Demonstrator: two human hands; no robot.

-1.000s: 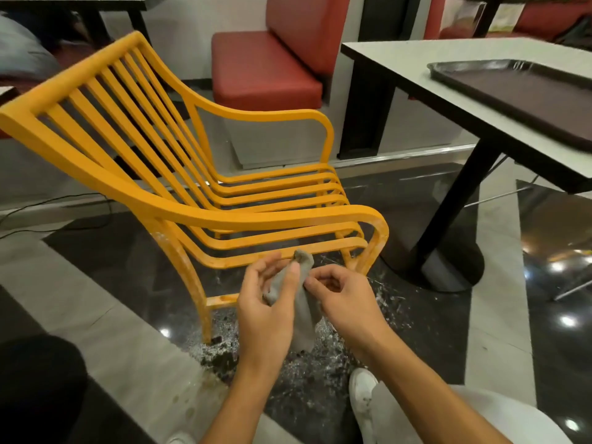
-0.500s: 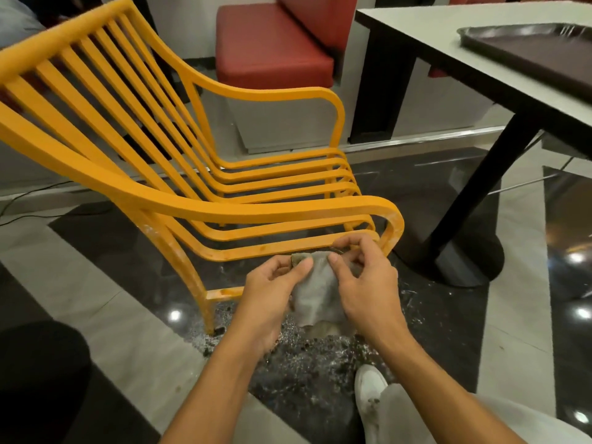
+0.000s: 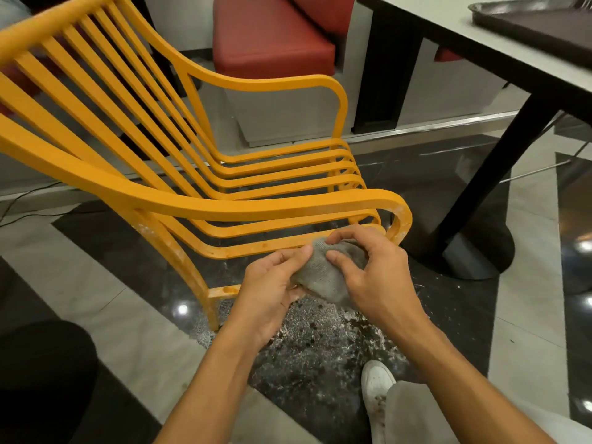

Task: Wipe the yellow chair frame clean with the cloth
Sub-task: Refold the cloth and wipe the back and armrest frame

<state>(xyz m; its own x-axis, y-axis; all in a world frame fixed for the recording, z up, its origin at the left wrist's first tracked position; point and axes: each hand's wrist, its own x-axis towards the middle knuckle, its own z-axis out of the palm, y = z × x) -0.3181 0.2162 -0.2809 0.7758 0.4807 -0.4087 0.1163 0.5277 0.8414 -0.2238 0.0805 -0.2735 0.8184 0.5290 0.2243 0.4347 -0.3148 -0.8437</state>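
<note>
As we bunch it, cloth (image 3: 320, 277): soft, light, just beside the chair frame (image 3: 256, 213).
Fingers (image 3: 341, 262): left hand (image 3: 272, 296), right hand (image 3: 378, 283) both clamped on cloth.

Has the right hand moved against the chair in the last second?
Yes: the right hand, gripping the cloth, has moved up to the yellow chair's lowest slat, nearer its curved front leg.

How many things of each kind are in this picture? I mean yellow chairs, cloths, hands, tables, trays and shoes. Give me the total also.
yellow chair: 1
grey cloth: 1
hands, the left hand and the right hand, both holding the cloth: 2
table: 1
tray: 1
white shoe: 1
Total: 7
</note>
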